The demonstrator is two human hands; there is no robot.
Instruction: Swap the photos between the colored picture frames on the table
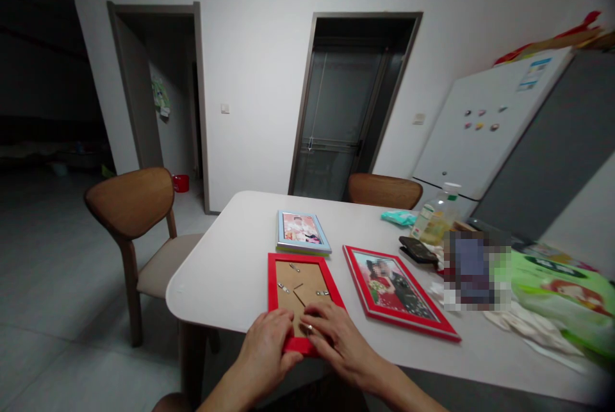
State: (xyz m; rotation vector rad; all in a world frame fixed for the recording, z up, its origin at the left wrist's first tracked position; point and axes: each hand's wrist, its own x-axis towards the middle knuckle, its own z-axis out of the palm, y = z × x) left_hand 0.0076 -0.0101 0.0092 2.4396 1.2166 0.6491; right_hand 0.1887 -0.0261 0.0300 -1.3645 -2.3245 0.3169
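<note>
A red picture frame (273,274) lies face down at the table's near edge, its brown backing board (293,296) facing up. Small metal clips (283,288) sit around the board's border, and a slit shows near its middle. My left hand (269,348) grips the frame's near left corner, thumb along the near edge. Bent over the near right part of the board, my right hand (341,345) presses its fingers at the frame's near side. Something shiny (309,329) shows by those fingers; whether it is a clip or a ring I cannot tell.
On the white table (221,264) lie a light blue photo frame (280,232) and another red photo frame (358,284). To the right are a black wallet (418,250), a bottle of yellow liquid (435,214), a teal packet (398,218) and a green package (552,284). Wooden chairs (129,200) stand around.
</note>
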